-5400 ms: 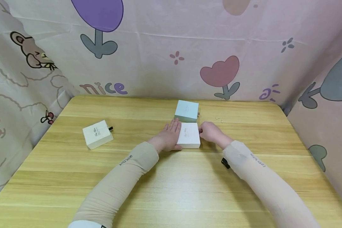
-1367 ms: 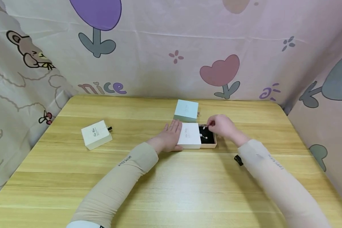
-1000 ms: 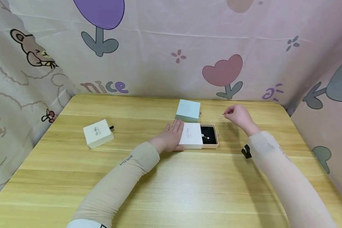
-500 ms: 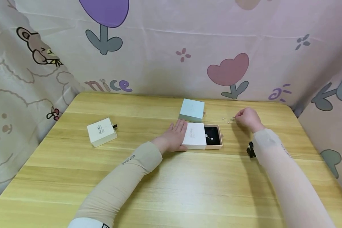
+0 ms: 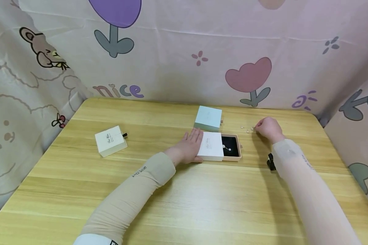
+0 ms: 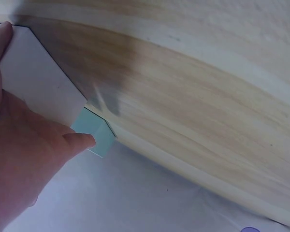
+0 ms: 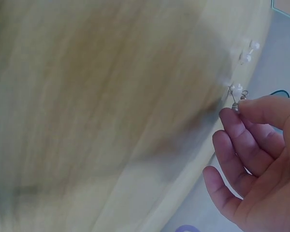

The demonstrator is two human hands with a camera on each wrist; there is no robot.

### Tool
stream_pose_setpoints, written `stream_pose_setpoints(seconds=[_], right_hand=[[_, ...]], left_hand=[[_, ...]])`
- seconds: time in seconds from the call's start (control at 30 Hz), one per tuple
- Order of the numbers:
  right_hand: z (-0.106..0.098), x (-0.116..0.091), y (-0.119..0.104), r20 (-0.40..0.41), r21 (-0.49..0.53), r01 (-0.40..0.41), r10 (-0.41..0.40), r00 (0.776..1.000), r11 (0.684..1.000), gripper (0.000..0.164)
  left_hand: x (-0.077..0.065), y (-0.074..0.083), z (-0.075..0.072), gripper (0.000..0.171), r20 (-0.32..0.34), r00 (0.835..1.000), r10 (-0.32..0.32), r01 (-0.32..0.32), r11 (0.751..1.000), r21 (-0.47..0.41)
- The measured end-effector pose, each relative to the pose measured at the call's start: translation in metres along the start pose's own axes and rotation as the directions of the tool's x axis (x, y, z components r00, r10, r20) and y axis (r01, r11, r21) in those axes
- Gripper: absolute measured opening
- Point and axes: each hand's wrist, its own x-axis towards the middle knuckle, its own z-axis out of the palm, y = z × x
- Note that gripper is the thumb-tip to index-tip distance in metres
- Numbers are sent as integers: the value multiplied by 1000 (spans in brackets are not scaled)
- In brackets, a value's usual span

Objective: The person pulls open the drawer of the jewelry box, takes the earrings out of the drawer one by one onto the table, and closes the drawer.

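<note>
wht box (image 5: 212, 147); drawer (image 5: 232, 159) part-out; pearl pc (image 5: 229, 149) on blk pad (image 5: 231, 141)

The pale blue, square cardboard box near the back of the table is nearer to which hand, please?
Left. The left hand touches the white, square cardboard box, just in front of the blue box; the right hand is farther away, to the blue box's right.

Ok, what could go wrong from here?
The right hand pinches a tiny earring, which might slip and roll away. Two loose earrings lie close by and could get nudged or mixed up with it. The drawer juts from the white box, so a passing hand could bump it and jostle the pearl piece inside.
</note>
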Motion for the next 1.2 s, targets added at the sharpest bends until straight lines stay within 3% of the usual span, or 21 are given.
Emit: stream_pose_setpoints(seconds=[0.43,0.83,1.2], right_hand=[[-7,-5,2,0,-82,-7,8,1000,997,24],[-16,-12,-1,-13,-67,-24,23,1000,997,26],[-17,-27,-20,58,-45,66,-64,996,997,27]], left_hand=[[0,8,-4,100,-2,1000,8,-8,1000,26],[0,8,-4,101,-14,1000,17,-16,1000,15],[-3,1,-1,100,-7,1000,9,-9,1000,-20]])
